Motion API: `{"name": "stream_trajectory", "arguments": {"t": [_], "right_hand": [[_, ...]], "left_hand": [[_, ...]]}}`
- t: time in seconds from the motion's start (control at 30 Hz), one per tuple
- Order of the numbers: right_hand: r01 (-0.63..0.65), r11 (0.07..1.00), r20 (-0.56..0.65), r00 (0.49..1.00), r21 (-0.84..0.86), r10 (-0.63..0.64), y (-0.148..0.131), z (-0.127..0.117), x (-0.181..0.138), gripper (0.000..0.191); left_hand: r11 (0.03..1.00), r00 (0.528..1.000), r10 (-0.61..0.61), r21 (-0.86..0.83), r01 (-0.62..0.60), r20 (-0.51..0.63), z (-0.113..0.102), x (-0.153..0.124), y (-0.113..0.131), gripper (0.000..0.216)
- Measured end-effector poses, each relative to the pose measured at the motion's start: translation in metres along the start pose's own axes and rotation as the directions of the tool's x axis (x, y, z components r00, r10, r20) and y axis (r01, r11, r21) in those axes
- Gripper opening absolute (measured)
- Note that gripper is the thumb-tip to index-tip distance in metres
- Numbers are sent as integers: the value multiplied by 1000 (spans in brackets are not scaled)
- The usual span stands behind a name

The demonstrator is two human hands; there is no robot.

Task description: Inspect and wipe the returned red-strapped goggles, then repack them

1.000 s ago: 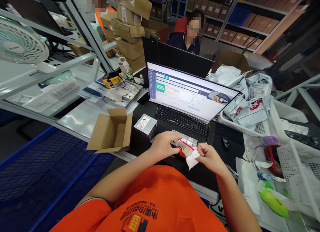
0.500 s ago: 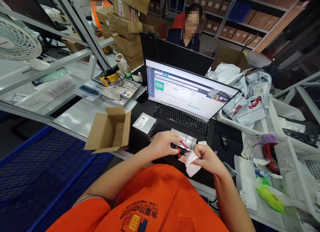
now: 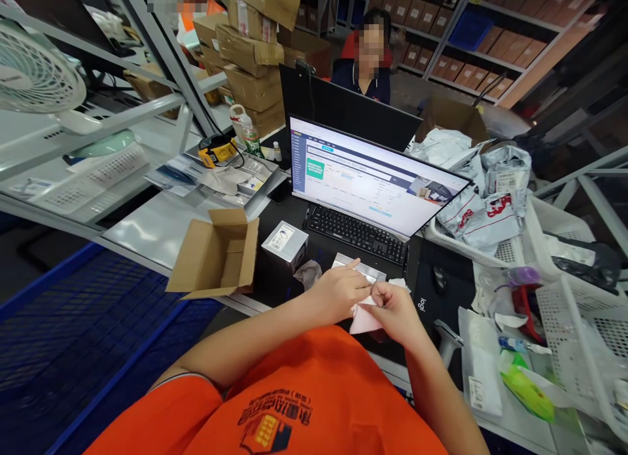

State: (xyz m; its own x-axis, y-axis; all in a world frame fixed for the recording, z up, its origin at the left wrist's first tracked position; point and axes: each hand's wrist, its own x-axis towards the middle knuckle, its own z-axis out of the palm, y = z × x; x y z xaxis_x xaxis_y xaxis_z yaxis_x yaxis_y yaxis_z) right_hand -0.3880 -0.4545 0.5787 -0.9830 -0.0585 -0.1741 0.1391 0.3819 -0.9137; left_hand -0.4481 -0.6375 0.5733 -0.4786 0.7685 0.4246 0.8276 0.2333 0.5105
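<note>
Both hands meet above the desk, just in front of the keyboard. My right hand (image 3: 396, 309) is closed, pinching a pale pink-white cloth (image 3: 364, 319) that hangs below its fingers. My left hand (image 3: 339, 291) lies palm down against the cloth, fingers together and index finger stretched forward; whatever it grips is hidden. Behind the hands is an open silver tray-like box (image 3: 338, 260), partly covered. A closed silver box (image 3: 284, 242) with a printed label stands left of it, and a crumpled greyish plastic bag (image 3: 308, 275) lies beside my left wrist.
An open cardboard box (image 3: 193, 262) stands at the left, above a blue crate (image 3: 98, 350). Ahead are the keyboard (image 3: 356, 231) and a lit monitor (image 3: 377, 180). A mouse (image 3: 439, 280) and white baskets (image 3: 572, 311) are on the right. A person (image 3: 360, 82) sits opposite.
My left hand has moved right and over the cloth, its fingers flatter. The thin red-framed item that showed between the hands is now hidden. The greyish bag has come into sight.
</note>
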Motion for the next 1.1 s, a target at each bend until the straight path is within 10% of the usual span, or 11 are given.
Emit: {"name": "stream_trajectory", "arguments": {"t": [0.27, 0.4, 0.63, 0.83, 0.93, 1.1], "right_hand": [[84, 977, -319, 948, 194, -18, 17, -9, -3, 37], [99, 972, -288, 957, 213, -35, 17, 12, -3, 35], [100, 990, -439, 897, 100, -46, 9, 23, -15, 40], [134, 714, -475, 826, 687, 302, 7, -2, 1, 68], [203, 612, -477, 817, 764, 324, 7, 15, 7, 68], [199, 743, -531, 812, 640, 240, 9, 70, -3, 53]], "left_hand": [[866, 843, -478, 29, 500, -247, 4, -18, 18, 64], [906, 903, -422, -11, 423, -74, 21, -21, 24, 72], [933, 934, -313, 126, 337, -174, 32, -21, 24, 44], [987, 984, -157, 16, 159, -83, 28, -25, 18, 46], [979, 971, -176, 78, 190, -165, 33, -26, 18, 41], [943, 862, -152, 190, 273, -484, 46, -29, 14, 30]]}}
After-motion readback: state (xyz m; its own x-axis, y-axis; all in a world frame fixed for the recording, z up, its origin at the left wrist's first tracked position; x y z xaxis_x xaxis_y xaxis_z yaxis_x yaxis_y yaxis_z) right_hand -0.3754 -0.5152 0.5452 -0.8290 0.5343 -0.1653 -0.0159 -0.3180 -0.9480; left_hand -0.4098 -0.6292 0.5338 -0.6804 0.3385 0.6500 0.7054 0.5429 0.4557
